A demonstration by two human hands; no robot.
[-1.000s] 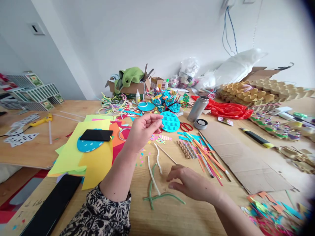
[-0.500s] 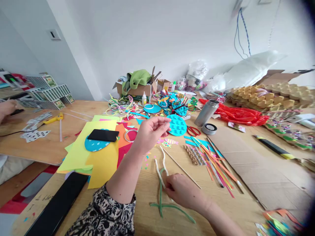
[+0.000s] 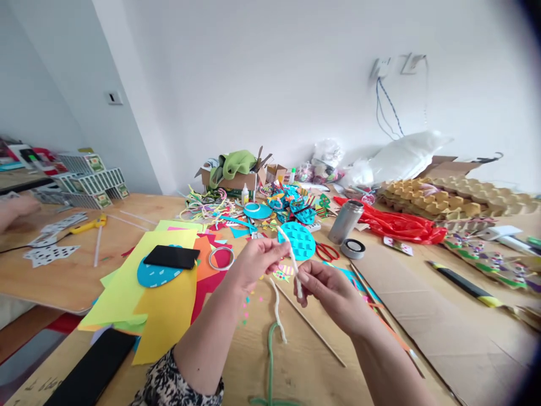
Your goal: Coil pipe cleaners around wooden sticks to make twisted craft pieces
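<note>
Between my two hands I hold a white pipe cleaner (image 3: 295, 265), a short fuzzy strand that slants down to the right. My left hand (image 3: 256, 260) pinches it near its upper part, and the tip pokes out above the fingers. Lower down, my right hand (image 3: 327, 287) has it between thumb and fingers. On the table below lies a second white strand (image 3: 276, 310), its lower end beside a green strand (image 3: 271, 361). The green strand runs toward the table's near edge, where another green piece crosses it. A thin wooden stick (image 3: 316, 330) lies just right of these.
Coloured paper (image 3: 169, 304) and a phone (image 3: 171, 257) lie left. Behind my hands are a blue textured disc (image 3: 298, 241), red-handled scissors (image 3: 327, 251), a metal bottle (image 3: 345, 223) and tape (image 3: 353, 248). Cardboard (image 3: 422, 304) and a utility knife (image 3: 462, 283) lie right. Another person's hand (image 3: 17, 210) is far left.
My right hand has lifted one white strand off the table and brought it up to my left hand, which now grips it too. The view has tilted up.
</note>
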